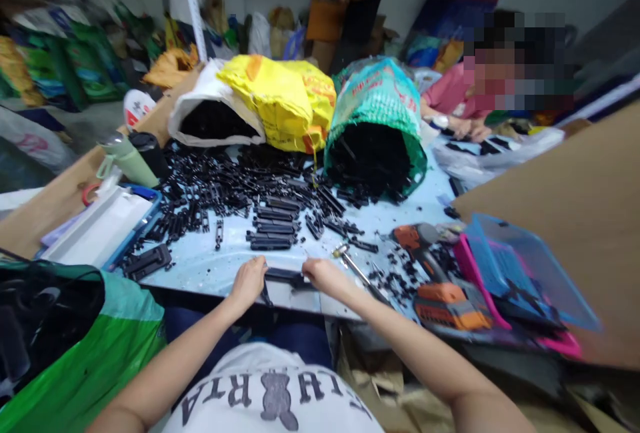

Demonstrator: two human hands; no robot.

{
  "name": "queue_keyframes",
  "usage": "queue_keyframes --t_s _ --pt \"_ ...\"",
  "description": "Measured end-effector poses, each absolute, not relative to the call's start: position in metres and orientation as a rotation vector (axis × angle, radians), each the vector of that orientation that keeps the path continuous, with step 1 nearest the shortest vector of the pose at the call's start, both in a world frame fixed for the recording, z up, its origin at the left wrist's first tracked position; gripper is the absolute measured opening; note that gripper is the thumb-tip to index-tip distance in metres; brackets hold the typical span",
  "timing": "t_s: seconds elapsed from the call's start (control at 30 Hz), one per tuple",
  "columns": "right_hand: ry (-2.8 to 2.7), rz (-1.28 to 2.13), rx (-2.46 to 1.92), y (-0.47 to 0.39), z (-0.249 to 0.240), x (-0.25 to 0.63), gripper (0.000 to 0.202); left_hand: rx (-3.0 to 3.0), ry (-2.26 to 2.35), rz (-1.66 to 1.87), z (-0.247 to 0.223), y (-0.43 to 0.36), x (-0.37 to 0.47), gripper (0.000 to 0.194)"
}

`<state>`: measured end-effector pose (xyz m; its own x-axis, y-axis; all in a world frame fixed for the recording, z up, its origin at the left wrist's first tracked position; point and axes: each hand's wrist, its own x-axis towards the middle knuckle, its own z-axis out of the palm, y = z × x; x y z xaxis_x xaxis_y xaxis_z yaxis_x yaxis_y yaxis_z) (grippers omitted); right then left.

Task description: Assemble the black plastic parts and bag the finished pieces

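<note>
Near the table's front edge, a long black plastic part spans the gap between my two hands. My left hand is closed on its left end, where a thin black piece hangs down. At the other end my right hand pinches the part with closed fingers. Just beyond lies a neat row of similar black bars, side by side. To the right of my right hand rests a hammer with a metal head. A loose pile of small black parts spreads behind the row.
A white sack, a yellow sack and a green sack stand along the back. On the right are an orange cordless drill and a blue clear bin. A green bag sits at left. A co-worker's hands show at back right.
</note>
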<state>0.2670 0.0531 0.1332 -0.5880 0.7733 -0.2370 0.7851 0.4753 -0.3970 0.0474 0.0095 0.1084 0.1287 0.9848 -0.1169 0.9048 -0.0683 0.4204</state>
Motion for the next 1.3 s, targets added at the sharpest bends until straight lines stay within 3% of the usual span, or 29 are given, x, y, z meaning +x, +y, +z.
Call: queue_keyframes --t_s 0.17,0.37,0.6,0.73,0.83,1.3 --pt "2.725 -0.487 1.262 0.046 0.112 0.264 0.020 1.984 1.845 0.344 0.104 0.010 0.050 0.018" --pt "3.179 -0.565 1.236 0.046 0.089 0.234 0.034 1.794 1.831 0.570 0.100 0.009 0.053 0.018" --pt "3.463 -0.678 1.060 0.040 0.052 0.205 0.047 1.626 1.836 0.739 0.095 0.003 0.049 0.053" --pt "3.508 -0.670 1.071 0.040 0.038 0.210 0.056 1.604 2.007 0.433 0.097 -0.013 0.049 0.036" --pt "3.555 -0.692 1.122 0.040 0.027 0.210 0.058 1.587 1.990 0.181 0.090 -0.021 0.063 0.036" --pt "3.422 -0.787 1.299 0.032 0.042 0.205 0.059 1.597 2.123 0.142 0.076 -0.023 0.083 0.036"
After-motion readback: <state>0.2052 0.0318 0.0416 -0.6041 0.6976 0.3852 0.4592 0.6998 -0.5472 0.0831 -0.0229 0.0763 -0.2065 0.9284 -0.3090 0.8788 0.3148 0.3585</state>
